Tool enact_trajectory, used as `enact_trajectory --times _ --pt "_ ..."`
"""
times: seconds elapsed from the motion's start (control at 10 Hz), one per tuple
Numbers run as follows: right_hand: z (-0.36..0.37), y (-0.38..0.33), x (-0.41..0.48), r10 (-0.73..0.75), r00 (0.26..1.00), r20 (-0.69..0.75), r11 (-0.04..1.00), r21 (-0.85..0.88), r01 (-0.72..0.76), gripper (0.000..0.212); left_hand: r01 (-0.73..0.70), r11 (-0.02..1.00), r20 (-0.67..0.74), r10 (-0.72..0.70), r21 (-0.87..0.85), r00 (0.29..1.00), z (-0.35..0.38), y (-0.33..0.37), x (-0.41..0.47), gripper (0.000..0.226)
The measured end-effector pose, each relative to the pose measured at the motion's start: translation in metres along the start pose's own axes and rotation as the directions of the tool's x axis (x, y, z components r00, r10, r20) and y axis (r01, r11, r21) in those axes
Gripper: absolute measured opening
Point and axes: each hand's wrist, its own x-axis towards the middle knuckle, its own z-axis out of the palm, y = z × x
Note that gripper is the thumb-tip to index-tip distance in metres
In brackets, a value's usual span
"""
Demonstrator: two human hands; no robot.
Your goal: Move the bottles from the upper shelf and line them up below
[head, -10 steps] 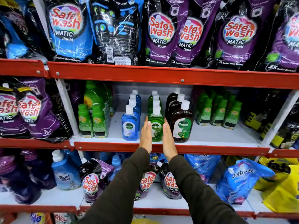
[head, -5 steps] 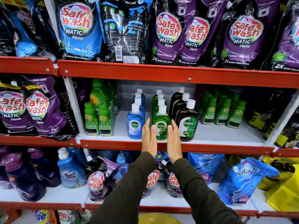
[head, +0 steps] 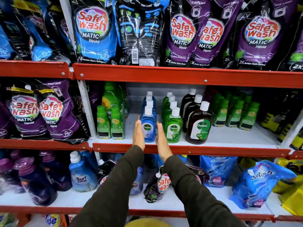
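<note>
Three rows of white-capped Dettol bottles stand on the middle shelf (head: 229,150): blue (head: 147,128), green (head: 174,128) and brown (head: 199,126). My left hand (head: 138,135) lies flat against the left side of the front blue bottle. My right hand (head: 161,140) is flat against its right side, in the gap before the green row. Fingers of both hands are straight and together, palms facing each other. The bottle stands upright on the shelf.
Small green bottles (head: 109,123) stand left of the blue row, more green bottles (head: 236,113) to the right. Safe Wash pouches (head: 183,35) fill the shelf above. The shelf below (head: 180,204) holds a Surf Excel bottle (head: 82,176), pouches and a blue Softouch pouch (head: 259,182).
Both hands have shifted left, from either side of the front green bottle to either side of the front blue bottle. The view has moved closer to the shelf.
</note>
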Motion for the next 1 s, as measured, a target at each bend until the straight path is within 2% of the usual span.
enact_trajectory --times 0.1,0.2,0.3,0.4,0.8,0.9,1.0 --pt "0.004 0.002 0.001 0.025 0.999 -0.024 1.000 0.007 -0.025 0.095 0.007 0.999 0.023 -0.006 -0.047 1.000 0.000 0.000 -0.003 0.058" --pt "0.002 0.000 0.000 0.009 0.999 -0.044 1.000 0.027 -0.007 0.101 -0.051 0.998 0.006 0.051 -0.034 0.999 0.001 0.004 -0.011 0.052" --pt "-0.001 0.000 0.001 0.009 0.999 -0.053 1.000 0.028 -0.008 0.088 -0.095 0.995 0.026 0.093 0.044 0.995 0.001 0.004 -0.015 0.049" --pt "-0.001 0.000 0.000 0.001 0.999 -0.049 1.000 -0.008 -0.001 0.087 -0.123 0.988 0.051 0.119 0.097 0.992 0.001 0.006 -0.018 0.050" --pt "-0.006 -0.002 0.000 0.012 1.000 0.010 0.993 -0.115 -0.011 0.113 -0.115 0.981 0.035 0.111 0.153 0.993 0.001 0.010 -0.024 0.053" --pt "-0.009 -0.002 -0.001 0.001 0.999 0.045 0.993 -0.121 0.005 0.105 -0.129 0.981 0.033 0.125 0.148 0.992 0.000 0.007 -0.022 0.054" --pt "-0.021 0.003 -0.002 0.006 0.997 0.081 0.997 -0.076 0.000 0.086 -0.141 0.969 0.016 0.141 0.201 0.990 0.002 0.006 -0.025 0.054"
